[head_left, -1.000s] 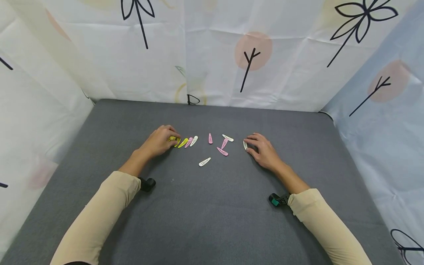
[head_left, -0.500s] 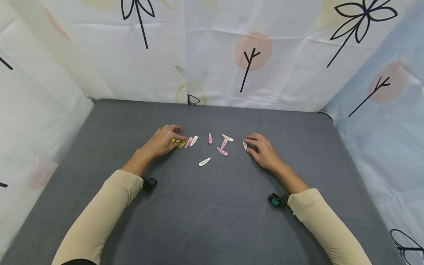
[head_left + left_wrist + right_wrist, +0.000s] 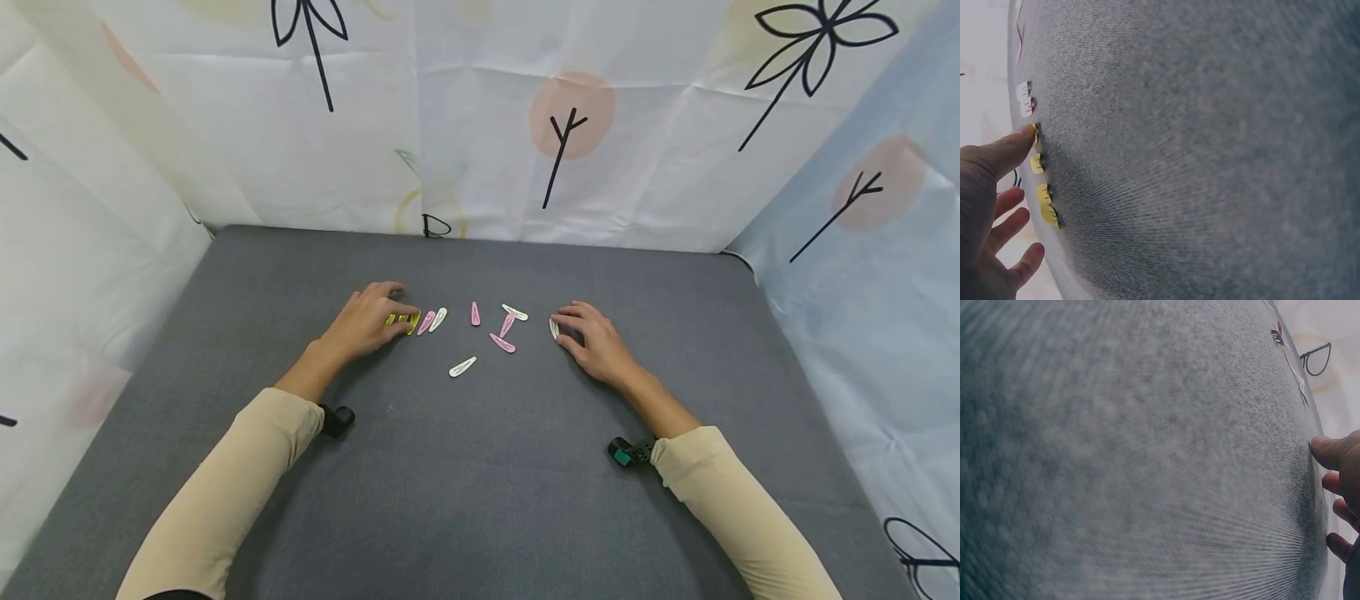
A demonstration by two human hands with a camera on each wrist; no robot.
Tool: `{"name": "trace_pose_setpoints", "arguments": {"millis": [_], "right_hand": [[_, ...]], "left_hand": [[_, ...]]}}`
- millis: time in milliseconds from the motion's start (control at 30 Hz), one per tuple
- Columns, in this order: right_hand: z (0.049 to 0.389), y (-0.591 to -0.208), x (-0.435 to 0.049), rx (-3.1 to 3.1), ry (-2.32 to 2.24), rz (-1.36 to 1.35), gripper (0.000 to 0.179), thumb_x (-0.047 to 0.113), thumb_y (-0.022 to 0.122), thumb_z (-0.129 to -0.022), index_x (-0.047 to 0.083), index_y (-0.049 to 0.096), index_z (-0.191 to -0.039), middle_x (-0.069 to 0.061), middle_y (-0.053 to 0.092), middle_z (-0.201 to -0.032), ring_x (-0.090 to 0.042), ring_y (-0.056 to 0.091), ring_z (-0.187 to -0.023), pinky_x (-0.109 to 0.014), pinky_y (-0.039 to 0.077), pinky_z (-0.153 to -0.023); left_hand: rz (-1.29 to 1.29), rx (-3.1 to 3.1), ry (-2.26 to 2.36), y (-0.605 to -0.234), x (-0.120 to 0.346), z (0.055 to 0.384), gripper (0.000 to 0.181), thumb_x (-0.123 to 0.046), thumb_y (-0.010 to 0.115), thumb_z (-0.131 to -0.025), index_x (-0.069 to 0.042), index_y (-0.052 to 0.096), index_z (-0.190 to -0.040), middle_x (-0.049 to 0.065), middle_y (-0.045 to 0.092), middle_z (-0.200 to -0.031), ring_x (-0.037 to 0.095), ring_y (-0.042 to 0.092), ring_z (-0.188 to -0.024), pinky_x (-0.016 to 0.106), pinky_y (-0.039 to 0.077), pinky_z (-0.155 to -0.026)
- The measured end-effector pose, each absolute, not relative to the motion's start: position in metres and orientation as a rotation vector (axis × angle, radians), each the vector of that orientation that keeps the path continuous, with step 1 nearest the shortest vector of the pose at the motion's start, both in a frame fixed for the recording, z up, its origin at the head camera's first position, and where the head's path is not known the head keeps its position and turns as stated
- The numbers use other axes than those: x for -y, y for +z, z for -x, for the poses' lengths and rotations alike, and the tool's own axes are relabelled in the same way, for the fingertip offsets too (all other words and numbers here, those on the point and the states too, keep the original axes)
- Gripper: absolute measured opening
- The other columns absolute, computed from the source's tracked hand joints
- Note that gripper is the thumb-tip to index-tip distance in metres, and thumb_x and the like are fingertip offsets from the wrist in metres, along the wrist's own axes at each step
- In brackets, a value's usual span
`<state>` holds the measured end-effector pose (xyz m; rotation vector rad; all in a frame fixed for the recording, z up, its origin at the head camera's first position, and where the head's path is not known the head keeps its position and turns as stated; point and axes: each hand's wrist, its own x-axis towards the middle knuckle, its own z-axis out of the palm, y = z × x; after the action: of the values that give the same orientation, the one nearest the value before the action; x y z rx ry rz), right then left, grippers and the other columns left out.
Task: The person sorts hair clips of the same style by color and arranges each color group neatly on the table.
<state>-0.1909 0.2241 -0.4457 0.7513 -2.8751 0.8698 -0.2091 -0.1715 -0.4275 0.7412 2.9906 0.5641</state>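
In the head view my left hand (image 3: 367, 318) is over a row of yellow snap hair clips, its thumb and index finger pinching the ends of the rightmost yellow hair clip (image 3: 414, 323). The left wrist view shows the thumb on that clip and more yellow hair clips (image 3: 1044, 194) lined up on the cloth. Just right of them, a pink hair clip (image 3: 426, 322) and a white hair clip (image 3: 438, 320) lie side by side. My right hand (image 3: 592, 340) rests on the table, holding another white hair clip (image 3: 554, 329) between thumb and index finger.
Between the hands lie an upright pink clip (image 3: 476, 314), a white clip (image 3: 515, 312) touching a pink clip (image 3: 507, 324), another pink clip (image 3: 502, 343) and a white clip (image 3: 462, 367). Grey cloth covers the table (image 3: 480, 483); patterned curtains (image 3: 480, 125) surround it.
My left hand has shifted slightly right along the yellow row, onto its rightmost clip, which now sits closer to the other yellow ones. The right hand stays still.
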Motion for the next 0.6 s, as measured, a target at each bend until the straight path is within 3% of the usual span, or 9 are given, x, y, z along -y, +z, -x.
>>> {"name": "trace_pose_setpoints", "arguments": {"millis": [600], "right_hand": [[0.191, -0.446, -0.224, 2.878, 0.868, -0.742, 0.039, 0.010, 0.068, -0.094, 0.000, 0.063, -0.132, -0.021, 0.054, -0.138, -0.039, 0.033, -0.141, -0.063, 0.023, -0.110]], "left_hand": [[-0.809, -2.998, 0.678, -0.423, 0.146, 0.216, 0.026, -0.020, 0.071, -0.094, -0.009, 0.074, -0.118, 0.020, 0.055, -0.138, 0.038, 0.046, -0.131, 0.061, 0.036, -0.100]]}}
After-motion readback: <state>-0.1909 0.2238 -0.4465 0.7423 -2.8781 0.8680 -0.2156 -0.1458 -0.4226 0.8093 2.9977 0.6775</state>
